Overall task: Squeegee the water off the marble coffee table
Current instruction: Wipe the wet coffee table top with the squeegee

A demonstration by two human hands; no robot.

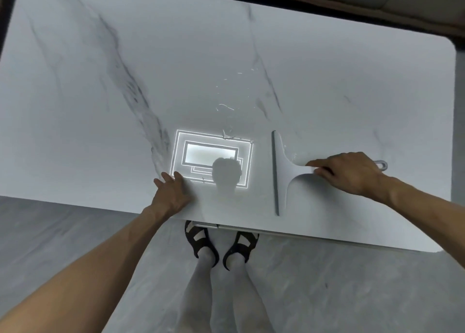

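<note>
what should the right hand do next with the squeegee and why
Probably carry the squeegee leftward and farther out, setting its blade beyond the water streaks. The right hand holds its handle, but the blade lies right of the streaks and nearer the front edge of the marble table, so a pull from here would likely miss them.

The table (327, 68) is white marble with grey veins, the broadest a dark mottled streak running diagonally across its left half. Near the table's front edge lies a bright white reflection (211, 154) of nested rectangles. The squeegee (283, 171) on the table is pale grey-white with a darker grey blade (275, 176), and below the table's front edge the floor (63, 232) is streaky grey, the sandals (198, 242) black over pale grey socks (203, 269).
</note>
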